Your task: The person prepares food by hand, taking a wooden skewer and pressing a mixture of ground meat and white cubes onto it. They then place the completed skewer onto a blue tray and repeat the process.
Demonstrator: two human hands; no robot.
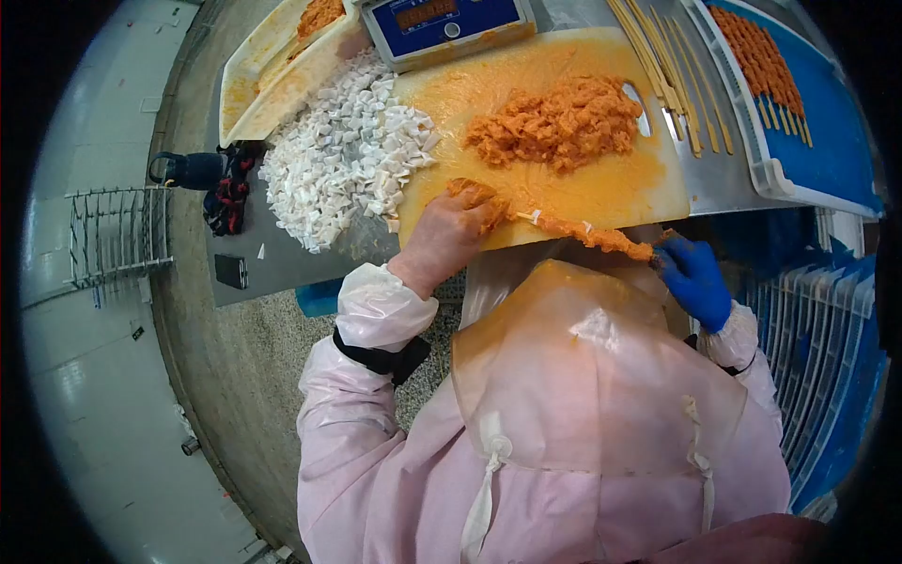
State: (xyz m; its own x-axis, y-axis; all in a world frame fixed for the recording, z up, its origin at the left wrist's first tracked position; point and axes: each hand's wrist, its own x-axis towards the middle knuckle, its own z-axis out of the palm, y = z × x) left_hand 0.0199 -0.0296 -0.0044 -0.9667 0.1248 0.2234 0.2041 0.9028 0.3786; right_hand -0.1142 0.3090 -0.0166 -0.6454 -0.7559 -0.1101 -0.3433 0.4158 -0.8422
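My left hand (453, 226), its fingers coated in orange meat, is closed on the pointed-end side of a meat skewer (592, 234). That skewer runs level in front of my apron, with orange meat and small white pieces threaded along it. On its other end my right hand (693, 280), in a blue glove, is closed. Just beyond the skewer lies a yellow-stained cutting board (554, 56), with a heap of orange meat (564, 122) on it. Left of the board is a pile of white chopped pieces (343, 150), close to my left hand.
A scale (446, 23) stands behind the board, beside a white tray (254, 108) holding orange meat. Bare sticks (672, 75) lie right of the board. Finished skewers (766, 70) rest in a blue-lined tray (785, 179). A phone (230, 271) lies at the left table edge.
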